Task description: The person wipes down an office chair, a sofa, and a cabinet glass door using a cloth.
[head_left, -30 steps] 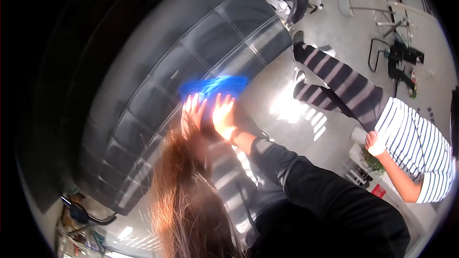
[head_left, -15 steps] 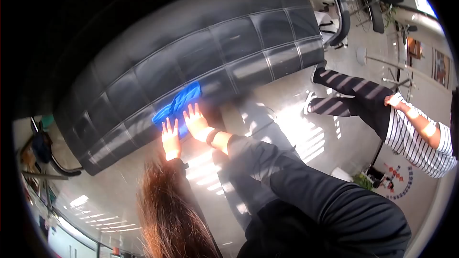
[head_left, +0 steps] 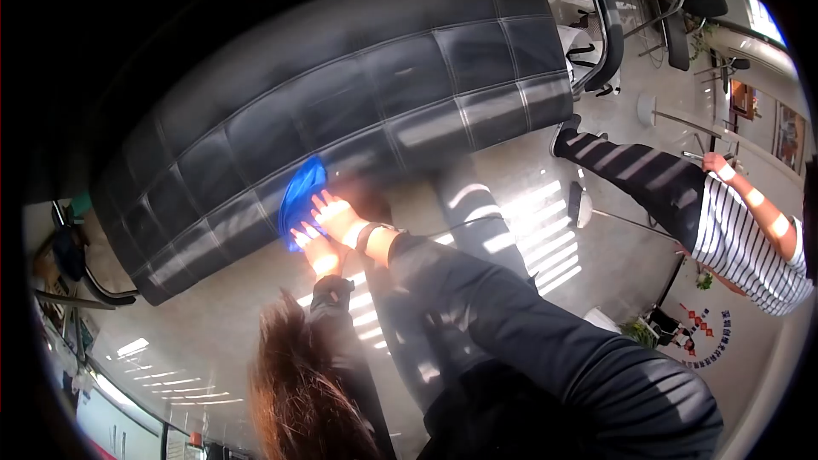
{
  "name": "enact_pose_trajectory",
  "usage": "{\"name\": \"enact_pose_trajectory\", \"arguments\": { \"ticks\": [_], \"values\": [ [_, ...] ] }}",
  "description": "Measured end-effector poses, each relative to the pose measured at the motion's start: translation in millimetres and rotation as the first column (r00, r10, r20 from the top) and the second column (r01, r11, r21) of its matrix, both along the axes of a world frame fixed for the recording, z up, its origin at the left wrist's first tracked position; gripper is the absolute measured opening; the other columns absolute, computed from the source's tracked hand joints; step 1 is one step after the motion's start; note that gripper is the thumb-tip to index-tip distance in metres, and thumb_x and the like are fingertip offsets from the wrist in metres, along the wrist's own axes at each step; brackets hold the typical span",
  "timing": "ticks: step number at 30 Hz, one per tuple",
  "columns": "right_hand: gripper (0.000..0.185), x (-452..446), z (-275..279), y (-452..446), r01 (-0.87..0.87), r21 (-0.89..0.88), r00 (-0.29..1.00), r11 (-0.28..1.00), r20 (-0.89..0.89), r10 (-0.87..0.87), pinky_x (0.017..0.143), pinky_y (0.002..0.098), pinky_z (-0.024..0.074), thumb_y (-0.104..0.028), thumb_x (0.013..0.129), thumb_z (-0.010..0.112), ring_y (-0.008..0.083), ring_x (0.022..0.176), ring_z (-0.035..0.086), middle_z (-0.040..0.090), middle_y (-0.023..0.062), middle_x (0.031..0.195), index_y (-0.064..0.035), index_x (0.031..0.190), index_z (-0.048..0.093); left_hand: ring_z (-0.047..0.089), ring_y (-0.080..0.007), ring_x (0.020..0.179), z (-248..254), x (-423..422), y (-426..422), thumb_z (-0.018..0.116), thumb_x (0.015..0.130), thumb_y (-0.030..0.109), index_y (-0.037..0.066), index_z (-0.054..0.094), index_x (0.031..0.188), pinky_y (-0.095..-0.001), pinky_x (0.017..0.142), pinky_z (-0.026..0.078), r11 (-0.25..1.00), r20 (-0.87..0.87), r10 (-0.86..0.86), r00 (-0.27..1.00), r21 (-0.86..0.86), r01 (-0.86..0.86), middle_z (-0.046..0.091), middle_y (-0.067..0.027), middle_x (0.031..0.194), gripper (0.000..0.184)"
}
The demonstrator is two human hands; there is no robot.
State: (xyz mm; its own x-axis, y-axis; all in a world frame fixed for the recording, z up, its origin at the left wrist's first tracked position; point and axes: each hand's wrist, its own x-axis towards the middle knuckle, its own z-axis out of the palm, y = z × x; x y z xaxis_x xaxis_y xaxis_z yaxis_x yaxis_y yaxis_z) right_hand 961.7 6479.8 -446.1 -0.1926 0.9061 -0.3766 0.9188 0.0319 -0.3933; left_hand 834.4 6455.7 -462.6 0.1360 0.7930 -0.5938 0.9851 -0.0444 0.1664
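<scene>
A blue cloth (head_left: 302, 192) lies over the front edge of a black quilted leather-like seat (head_left: 341, 89). My right hand (head_left: 341, 221), with a dark band at its wrist, rests against the cloth's right side, fingers stretched and a little apart. Just below and to the left, my left hand (head_left: 319, 255) touches the cloth's lower end, its fingers spread too. The hands are close together, with their palms hidden. Strands of long hair (head_left: 294, 375) hang across part of my left sleeve.
At the right stands a person in a striped top (head_left: 750, 238) and dark trousers, holding something thin. A curved metal armrest (head_left: 607, 25) rises at the seat's far end, with chairs (head_left: 677, 25) beyond. Sunlight stripes the floor (head_left: 221, 332).
Both hands have come closer together, the left one moving right and my right one downward. The cloth has been drawn into a narrower shape. The other person has shifted their legs.
</scene>
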Motion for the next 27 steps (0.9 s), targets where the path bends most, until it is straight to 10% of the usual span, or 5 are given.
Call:
{"name": "enact_pose_trajectory", "arguments": {
  "ticks": [4, 10, 13, 22, 27],
  "values": [
    [0.038, 74.8, -4.4, 3.2, -0.231, 0.187, 0.967, 0.955, -0.064, 0.246, 0.104, 0.0433, 0.0369, -0.036, 0.086, 0.058, 0.0317, 0.132, 0.043, 0.054, 0.0091, 0.138, -0.0106, 0.11, 0.072, 0.031, -0.0561, 0.133, 56.7, 116.1, 17.0, 0.058, 0.09, 0.025, -0.016, 0.025, 0.142, -0.0496, 0.113, 0.027, 0.903, -0.056, -0.202, 0.978, -0.396, 0.164, 0.035, -0.0388, 0.142, 0.074],
    [0.027, 352.3, 15.3, 3.9, -0.231, 0.263, 0.958, 0.937, -0.105, 0.266, 0.106, 0.036, 0.0408, -0.027, 0.085, 0.057, 0.0244, 0.129, 0.049, 0.059, 0.0025, 0.134, -0.0139, 0.103, 0.073, 0.036, -0.0669, 0.123, -5.4, 319.6, -63.1, 0.054, 0.083, 0.025, -0.019, 0.027, 0.141, -0.0641, 0.111, 0.02, 0.832, -0.468, -0.449, 0.761, 0.091, 0.547, 0.035, -0.0484, 0.135, 0.078],
    [0.032, 502.3, 12.7, -40.6, -0.294, 0.296, 0.954, 0.909, 0.036, 0.298, 0.109, 0.0356, 0.0384, -0.022, 0.088, 0.053, 0.0238, 0.132, 0.047, 0.056, 0.0023, 0.138, -0.0187, 0.118, 0.067, 0.032, -0.0633, 0.128, 9.9, 447.2, -78.8, 0.052, 0.087, 0.013, -0.005, 0.028, 0.145, -0.0611, 0.103, 0.036, 0.895, -0.157, -0.277, 0.948, 0.317, 0.314, 0.029, -0.0482, 0.138, 0.065],
    [0.066, 719.1, 42.7, -224.5, 0.337, 0.186, 0.927, 0.923, 0.108, -0.36, 0.11, 0.0389, 0.0389, 0.003, 0.081, 0.049, 0.0312, 0.138, 0.038, 0.043, 0.0122, 0.148, -0.0212, 0.142, 0.047, 0.039, -0.0476, 0.133, 43.8, 684.6, -124.7, 0.05, 0.088, 0.016, 0.009, 0.049, 0.137, -0.0546, 0.106, 0.038, 0.75, 0.129, -0.595, 0.793, 0.444, 0.49, 0.035, -0.0356, 0.144, 0.05],
    [0.077, 638.8, 26.8, -245.5, 0.807, 0.138, 0.584, 0.574, -0.043, -0.811, 0.115, 0.0484, 0.0302, 0.014, 0.075, 0.051, 0.0455, 0.138, 0.033, 0.037, 0.0285, 0.146, -0.0119, 0.147, 0.04, 0.034, -0.044, 0.138, 39.0, 664.4, -104.8, 0.052, 0.087, 0.016, 0.011, 0.046, 0.14, -0.0535, 0.11, 0.033, 0.722, 0.282, -0.683, 0.674, 0.398, 0.565, 0.032, -0.031, 0.148, 0.054]
  ]
}}
